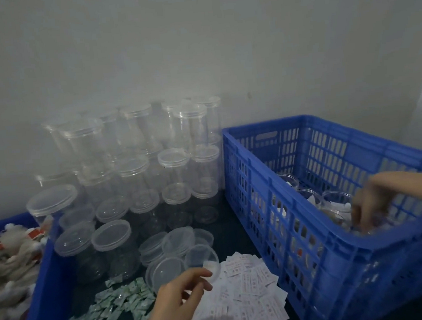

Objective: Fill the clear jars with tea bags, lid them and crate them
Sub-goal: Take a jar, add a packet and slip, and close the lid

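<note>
Dark tabletop (231,222) lies nearest me, strewn with small green sachets (108,314) and white paper slips (248,293); my left hand (181,294) hovers over the slips, fingers loosely curled, holding nothing; my right hand (373,201) reaches down into the blue slatted plastic crate (302,231), blurred, so I cannot tell what it grips among the clear jars with tea bags (335,204) there; empty lidded clear plastic jars (154,170) stand stacked beyond, against the pale grey wall (193,45).

At the right of the frame the slatted crate (312,201) is bright blue. Centre, the stacked jars (140,182) are clear. Lower centre lie pale green sachets (111,314) beside white slips (248,295) with reddish print; far left, beige tea bags (6,267) with red-orange tags.
</note>
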`<state>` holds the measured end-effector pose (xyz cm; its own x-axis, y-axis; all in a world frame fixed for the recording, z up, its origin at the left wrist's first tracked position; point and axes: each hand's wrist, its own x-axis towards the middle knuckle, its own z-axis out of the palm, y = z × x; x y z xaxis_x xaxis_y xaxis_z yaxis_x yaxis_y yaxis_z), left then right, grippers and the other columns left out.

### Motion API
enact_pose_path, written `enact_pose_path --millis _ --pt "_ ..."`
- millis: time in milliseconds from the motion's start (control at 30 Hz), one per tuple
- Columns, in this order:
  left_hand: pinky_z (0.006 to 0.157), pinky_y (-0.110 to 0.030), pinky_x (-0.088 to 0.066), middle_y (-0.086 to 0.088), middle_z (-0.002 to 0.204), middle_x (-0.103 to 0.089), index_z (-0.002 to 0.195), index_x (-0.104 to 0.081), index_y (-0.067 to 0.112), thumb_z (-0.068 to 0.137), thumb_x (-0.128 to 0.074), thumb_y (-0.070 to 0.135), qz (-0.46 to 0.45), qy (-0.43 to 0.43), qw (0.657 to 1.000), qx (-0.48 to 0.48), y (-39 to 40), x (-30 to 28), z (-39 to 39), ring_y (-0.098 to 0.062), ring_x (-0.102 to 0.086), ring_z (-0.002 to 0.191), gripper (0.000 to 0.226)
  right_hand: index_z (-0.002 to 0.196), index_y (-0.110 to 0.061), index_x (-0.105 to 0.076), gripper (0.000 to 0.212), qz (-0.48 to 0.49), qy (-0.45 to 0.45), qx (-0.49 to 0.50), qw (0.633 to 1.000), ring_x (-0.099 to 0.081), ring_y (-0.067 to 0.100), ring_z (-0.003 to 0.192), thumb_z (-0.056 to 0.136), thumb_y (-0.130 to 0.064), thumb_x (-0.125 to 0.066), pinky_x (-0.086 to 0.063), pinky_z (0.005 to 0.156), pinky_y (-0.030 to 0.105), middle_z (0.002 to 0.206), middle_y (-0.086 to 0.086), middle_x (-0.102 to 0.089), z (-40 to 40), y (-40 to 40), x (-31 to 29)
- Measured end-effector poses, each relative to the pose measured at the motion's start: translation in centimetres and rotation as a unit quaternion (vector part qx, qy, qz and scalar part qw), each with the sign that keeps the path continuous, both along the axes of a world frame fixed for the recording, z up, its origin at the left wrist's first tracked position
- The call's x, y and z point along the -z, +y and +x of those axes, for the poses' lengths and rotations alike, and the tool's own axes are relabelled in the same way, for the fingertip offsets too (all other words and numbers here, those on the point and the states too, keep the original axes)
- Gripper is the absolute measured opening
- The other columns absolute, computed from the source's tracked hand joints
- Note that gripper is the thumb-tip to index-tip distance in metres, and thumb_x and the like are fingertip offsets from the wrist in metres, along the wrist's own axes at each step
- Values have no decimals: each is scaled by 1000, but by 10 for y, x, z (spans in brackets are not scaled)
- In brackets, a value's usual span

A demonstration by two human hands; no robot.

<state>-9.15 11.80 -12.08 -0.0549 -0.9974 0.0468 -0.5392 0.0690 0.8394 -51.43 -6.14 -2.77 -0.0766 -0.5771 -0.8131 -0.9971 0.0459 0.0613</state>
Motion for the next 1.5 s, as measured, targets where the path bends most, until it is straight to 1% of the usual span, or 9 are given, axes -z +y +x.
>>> enact_pose_path --millis 133,233,367,600,733,833,1033,1300,1500 --pt "78 -31 -54 19 86 -71 96 -66 35 95 -55 7 -15 13 1000 2 -2 -6 -2 -5 -64 83 30 104 -6 -68 11 -15 -45 -26 999 -58 2 59 96 -9 -61 -48 62 16 72 -6 -65 1 -10 18" --pt "79 -33 -53 20 87 -71 98 -66 35 95 -54 9 -15 20 1000 4 -4 -8 -4 -5 -64 84 29 128 6 -55 33 -10 -85 -42 995 -61 4 68 96 -2 -59 -48 65 19 91 1 -66 7 -14 27" --pt "79 -32 -53 19 87 -72 98 -66 35 95 -54 8 -22 26 999 4 -4 -10 -4 -5 -65 85 29 129 20 -50 40 37 -112 -77 990 -62 4 82 98 -4 -57 -47 77 19 115 18 -61 6 -14 24" --pt "78 -31 -53 18 86 -71 98 -67 34 94 -54 7 -26 35 999 8 -2 -9 -3 -9 -65 85 30 124 -2 -58 31 -55 -15 -80 995 -56 10 92 94 -9 -58 -46 81 24 123 12 -65 8 -17 11" --pt "74 -25 -53 20 86 -71 98 -67 35 94 -54 6 -35 23 999 8 -2 -13 7 -7 -65 83 32 97 -22 -60 3 -76 7 -38 996 -57 3 79 95 -23 -58 -47 69 15 84 -11 -61 13 -25 -24" --pt "65 -16 -50 18 85 -71 96 -66 36 93 -56 6 -55 23 997 -46 -7 -17 27 0 -64 78 32 77 -22 -59 22 -191 31 -109 975 -52 -2 51 99 -24 -55 -45 57 17 62 -9 -58 37 -34 -68" --pt "87 -24 -51 13 112 -64 117 -63 28 91 -61 15 -99 -83 960 -248 -31 -28 79 -1 -58 98 29 84 -18 -69 18 -385 -194 -187 883 -68 1 61 98 -23 -59 -52 60 15 71 -11 -73 176 0 -141" --pt "101 -41 -36 -15 136 -45 136 -45 10 82 -73 18 -256 -129 824 -489 -47 -73 133 -31 -41 125 61 116 -15 -65 19 -267 -355 -334 831 -69 6 89 100 -13 -54 -51 76 10 98 -7 -70 345 48 -98" --pt "113 -51 -23 -20 154 -14 150 -11 18 75 -80 39 -91 -91 876 -465 -82 -90 182 -40 -22 139 104 118 -13 -66 21 -245 -486 -302 783 -67 -1 82 100 -14 -56 -51 78 9 99 -6 -70 414 50 -41"
